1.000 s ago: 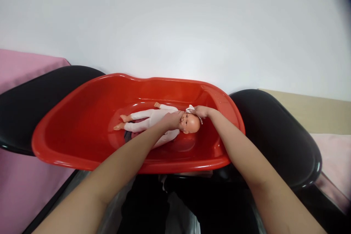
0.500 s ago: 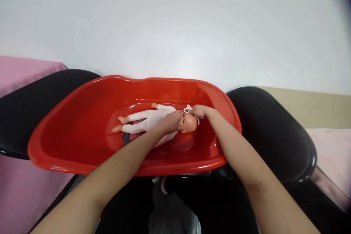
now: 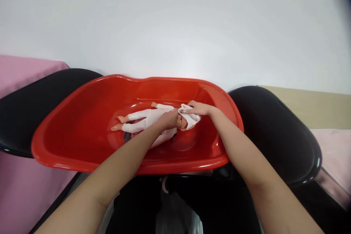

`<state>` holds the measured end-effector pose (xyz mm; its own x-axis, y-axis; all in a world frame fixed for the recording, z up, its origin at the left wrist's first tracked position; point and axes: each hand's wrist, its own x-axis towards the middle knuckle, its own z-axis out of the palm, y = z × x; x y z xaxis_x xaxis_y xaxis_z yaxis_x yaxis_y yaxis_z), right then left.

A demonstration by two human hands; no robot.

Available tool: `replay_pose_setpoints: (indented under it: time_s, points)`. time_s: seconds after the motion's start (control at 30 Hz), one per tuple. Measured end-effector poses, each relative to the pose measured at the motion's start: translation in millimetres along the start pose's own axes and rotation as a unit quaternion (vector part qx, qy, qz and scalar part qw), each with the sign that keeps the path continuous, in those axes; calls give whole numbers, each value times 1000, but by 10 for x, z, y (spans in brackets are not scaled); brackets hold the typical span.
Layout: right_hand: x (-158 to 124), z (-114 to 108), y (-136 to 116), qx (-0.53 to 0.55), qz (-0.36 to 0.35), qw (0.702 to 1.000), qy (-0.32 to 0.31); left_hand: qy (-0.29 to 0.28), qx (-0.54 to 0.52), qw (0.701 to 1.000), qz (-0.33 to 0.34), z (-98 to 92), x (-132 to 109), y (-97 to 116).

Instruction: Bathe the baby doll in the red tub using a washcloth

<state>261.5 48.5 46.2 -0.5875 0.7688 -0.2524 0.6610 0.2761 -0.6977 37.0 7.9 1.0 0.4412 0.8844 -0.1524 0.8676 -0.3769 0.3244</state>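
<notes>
A baby doll point(image 3: 149, 117) in a white long-sleeved suit lies on its back, feet to the left. It rests in a red baby bathtub point(image 3: 82, 117). A white cloth point(image 3: 193, 119) covers the top of its head, leaving part of the face showing. My right hand point(image 3: 199, 108) is closed on the cloth's upper edge, at the far side of the head. Across the doll's chest, my left hand point(image 3: 170, 117) is wrapped at its neck and chin; its fingertips touch the cloth's edge and are partly hidden.
Pink and dark fabric point(image 3: 134, 134) lies beneath the doll. Black chair seats stand at the left point(image 3: 49, 106) and right point(image 3: 276, 135) of the tub. A white wall point(image 3: 175, 25) rises behind. Pink covering point(image 3: 24, 190) lies at the left.
The white cloth, bunched in my right hand beside the bare head, now spreads over the top of the doll's head. My left hand stays near the neck.
</notes>
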Motion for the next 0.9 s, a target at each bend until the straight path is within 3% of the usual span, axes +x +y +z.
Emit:
replay_pose_setpoints:
  time_s: [0.07, 0.2, 0.33, 0.53, 0.67, 0.77, 0.9]
  points:
    - [17, 26, 15, -21, -12, 999, -23, 0, -19, 1000, 2, 19, 17, -29]
    - [33, 97, 24, -74, 6, 997, 9, -10, -35, 999, -13, 65, 42, -70]
    - [50, 130, 3, -66, -13, 997, -46, -5, -27, 1000, 1, 75, 42, -59]
    - [40, 68, -44, -67, 107, 991, -42, -11, -17, 999, 26, 57, 47, -50]
    - [-12, 76, -104, -71, 63, 993, -72, 1, -14, 999, 33, 59, 34, -54]
    - [-29, 146, -140, -132, 18, 989, -70, 6, -26, 999, 37, 65, 30, -51]
    - [-20, 227, -158, -200, 15, 978, -56, -1, -33, 999, 9, 79, 48, -57]
